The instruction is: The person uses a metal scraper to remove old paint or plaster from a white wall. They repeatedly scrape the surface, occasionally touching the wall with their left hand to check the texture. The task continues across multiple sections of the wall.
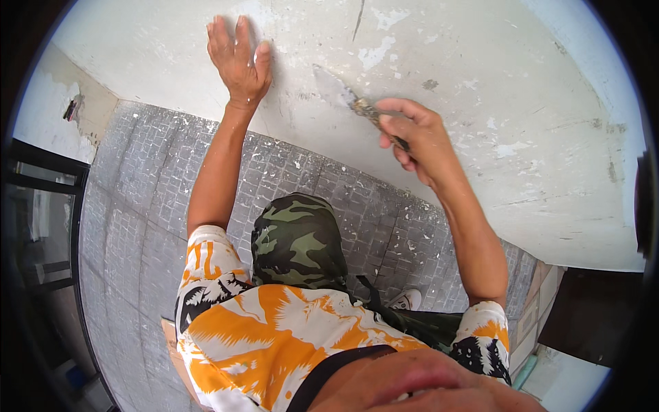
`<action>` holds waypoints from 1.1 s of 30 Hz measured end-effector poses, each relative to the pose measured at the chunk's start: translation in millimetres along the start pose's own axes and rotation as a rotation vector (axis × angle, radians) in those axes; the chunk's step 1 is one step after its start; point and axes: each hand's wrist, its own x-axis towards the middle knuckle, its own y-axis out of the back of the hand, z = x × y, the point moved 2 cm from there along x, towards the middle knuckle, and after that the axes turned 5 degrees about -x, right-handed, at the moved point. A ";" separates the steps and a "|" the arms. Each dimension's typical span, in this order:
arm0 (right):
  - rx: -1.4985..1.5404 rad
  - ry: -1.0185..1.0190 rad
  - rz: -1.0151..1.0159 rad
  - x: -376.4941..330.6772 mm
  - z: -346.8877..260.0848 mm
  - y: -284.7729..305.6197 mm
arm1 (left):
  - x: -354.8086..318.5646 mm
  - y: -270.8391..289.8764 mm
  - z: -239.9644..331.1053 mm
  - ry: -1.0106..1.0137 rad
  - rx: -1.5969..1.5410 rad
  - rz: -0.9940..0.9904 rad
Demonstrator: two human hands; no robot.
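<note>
- Right hand (415, 137) is wrapping its fingers tight around the paint-crusted handle of a flat metal putty knife (347, 96), thumb lying along the top, probably so the blade can be pressed at a shallow angle.
- Its grey blade is lying against the white, patchy plastered wall (480, 82), the tip pointing up and left, just right of the other hand.
- Left hand (239, 58) is spreading flat on the same wall, fingers apart and gripping nothing; it seems to be bracing the body while the tool is working.
- Flaked spots and a thin dark crack are showing on the wall around both hands.
- Below the wall, a grey floor of small square tiles (137, 206), speckled with white bits, is running under the person.
- Camouflage-patterned shorts (298, 240), an orange-and-white palm-print shirt (274, 329) and a white shoe (406, 299) are filling the lower part of the view.
- No packages, labels or signs are appearing anywhere.
</note>
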 end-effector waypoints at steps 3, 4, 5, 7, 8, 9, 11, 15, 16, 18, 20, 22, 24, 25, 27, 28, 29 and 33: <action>0.042 -0.049 0.012 5.1 17.7 3.9 | 39.5 10.5 -28.2 -0.194 0.019 0.139; 0.009 -0.058 0.070 0.4 18.5 9.6 | 46.4 13.3 -38.2 -0.182 0.077 0.105; -0.027 -0.069 0.105 -7.1 17.2 17.7 | 49.2 8.3 -44.8 -0.148 0.048 0.050; -0.087 -0.095 0.132 -2.0 20.4 -1.3 | 44.6 4.1 -57.0 -0.075 0.182 0.058; -0.044 -0.058 0.084 13.6 28.8 -36.4 | 38.0 0.9 -60.0 -0.055 0.344 0.135; 0.001 -0.027 0.032 26.7 35.4 -61.9 | 31.6 -3.4 -65.6 -0.018 0.161 0.160; 0.053 -0.062 0.047 30.2 42.7 -64.3 | 16.3 -13.2 -70.5 -0.023 0.035 0.118; 0.023 -0.091 0.147 4.6 37.6 -17.6 | -3.0 -19.8 -77.4 0.012 -0.003 0.074; 0.002 -0.109 0.184 -0.9 37.4 -15.0 | -4.7 -19.3 -79.4 0.015 -0.001 0.067; -0.001 -0.104 0.149 17.5 42.4 -55.8 | -8.7 -17.7 -81.8 -0.006 0.000 0.072; 0.069 -0.107 0.045 31.5 49.4 -82.1 | -23.3 -14.9 -81.0 0.042 0.003 0.022; -0.033 -0.157 0.124 11.3 26.3 -47.4 | -45.8 -18.4 -80.6 0.001 0.022 -0.058; -0.116 -0.203 0.255 -26.4 5.7 15.9 | -86.3 -15.5 -74.7 -0.075 0.034 -0.190; -0.131 -0.178 0.302 -44.0 -8.3 45.9 | -107.2 -13.6 -69.9 -0.157 0.013 -0.199; -0.172 -0.140 0.290 -73.0 -26.4 97.0 | -151.5 -10.9 -58.9 -0.173 -0.006 -0.334; -0.178 -0.113 0.314 -82.9 -19.5 117.8 | -164.7 -10.9 -59.6 -0.111 0.003 -0.348; -0.117 -0.116 0.265 -78.3 2.8 129.6 | -169.0 -15.3 -62.9 -0.097 0.023 -0.321; 0.192 -0.013 -0.020 41.1 129.0 -7.7 | -174.7 -25.9 -30.8 0.383 -0.065 -0.209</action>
